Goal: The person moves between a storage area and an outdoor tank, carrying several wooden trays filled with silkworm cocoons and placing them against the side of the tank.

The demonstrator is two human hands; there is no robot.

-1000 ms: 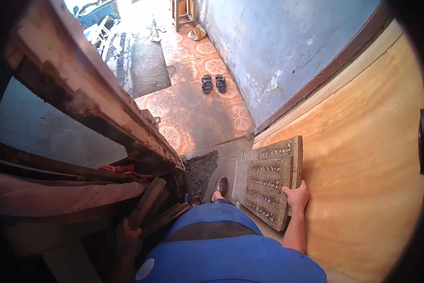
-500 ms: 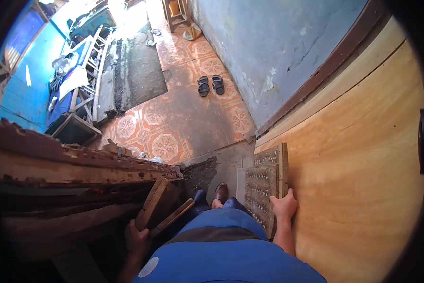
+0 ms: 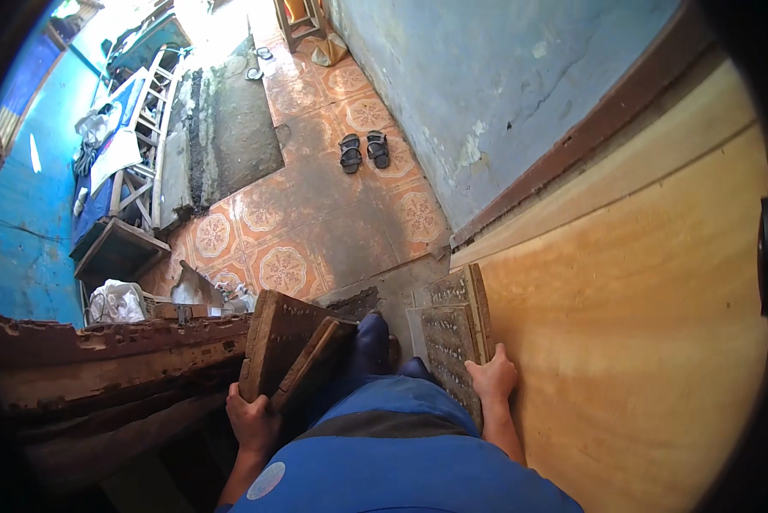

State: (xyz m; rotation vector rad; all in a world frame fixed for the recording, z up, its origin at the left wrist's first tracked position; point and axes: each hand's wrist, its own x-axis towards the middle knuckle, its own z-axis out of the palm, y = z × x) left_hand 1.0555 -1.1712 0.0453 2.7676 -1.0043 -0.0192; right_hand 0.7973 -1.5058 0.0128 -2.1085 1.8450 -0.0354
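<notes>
On my left, my left hand [image 3: 253, 416] grips the near edge of two worn wooden boards [image 3: 273, 338] that stand apart in a V shape. At my other side, my right hand [image 3: 493, 376] is closed round the outer edge of a second set of wooden boards [image 3: 449, 333]. Rows of small pale marks run across the boards' inner faces; I cannot make out what they are. Both sets hang beside my legs, and their lower ends are partly hidden by my blue clothing.
A weathered door frame [image 3: 127, 350] stands close on the left, a pale wooden door [image 3: 623, 316] on the right. Beyond lies an orange patterned tile floor [image 3: 286, 269] with black sandals [image 3: 363, 152]. A white ladder [image 3: 155, 128] leans along the blue wall [image 3: 29, 231].
I have stepped forward through the doorway. The left boards have risen out of the shadow and sit higher in view. The right boards have shifted slightly left. Both hands keep their hold.
</notes>
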